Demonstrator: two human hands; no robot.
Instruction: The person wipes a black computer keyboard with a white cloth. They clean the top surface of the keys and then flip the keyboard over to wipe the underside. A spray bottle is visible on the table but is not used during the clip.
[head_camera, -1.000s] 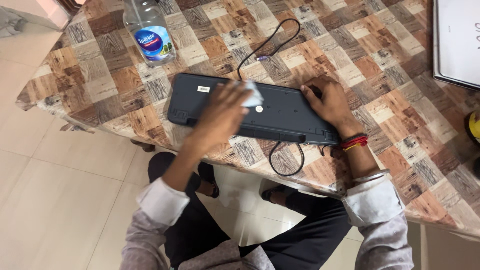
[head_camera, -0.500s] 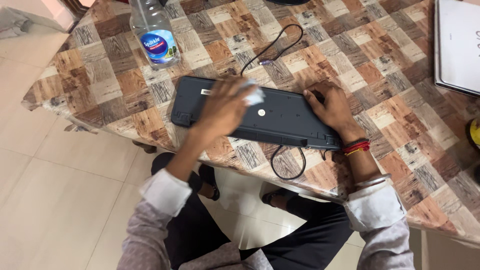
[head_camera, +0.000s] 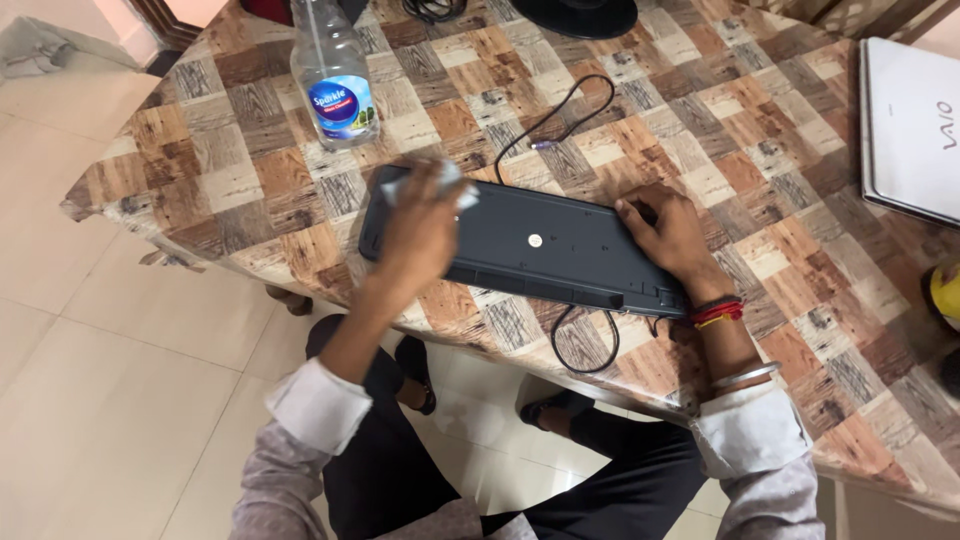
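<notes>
The person sits at the table (head_camera: 250, 180), which is covered in a brown patchwork wood pattern, with a dark keyboard (head_camera: 540, 245) lying face down near the edge closest to them. The left hand (head_camera: 420, 225) is curled around a small white cloth (head_camera: 440, 185) and presses it against the keyboard's underside at its left end; the cloth pokes out just beyond the fingertips. The right hand (head_camera: 670, 230) lies flat on the keyboard's other end, fingers spread and pressing down, gripping nothing that I can make out. Red thread bands and a metal bangle sit on that wrist.

A black cable (head_camera: 545, 125) runs away from the keyboard's far edge, between the two hands, and curls across the table; another loop (head_camera: 585, 340) of it hangs off the table's near edge, just below the right hand's wrist. Beyond the left hand, well clear of it, stands a clear plastic bottle (head_camera: 332, 75) with a blue label. Far off to the right of the right hand lies a closed white laptop (head_camera: 910, 130). Under the table the pale tiled floor (head_camera: 120, 380) shows, with the person's dark trousers.
</notes>
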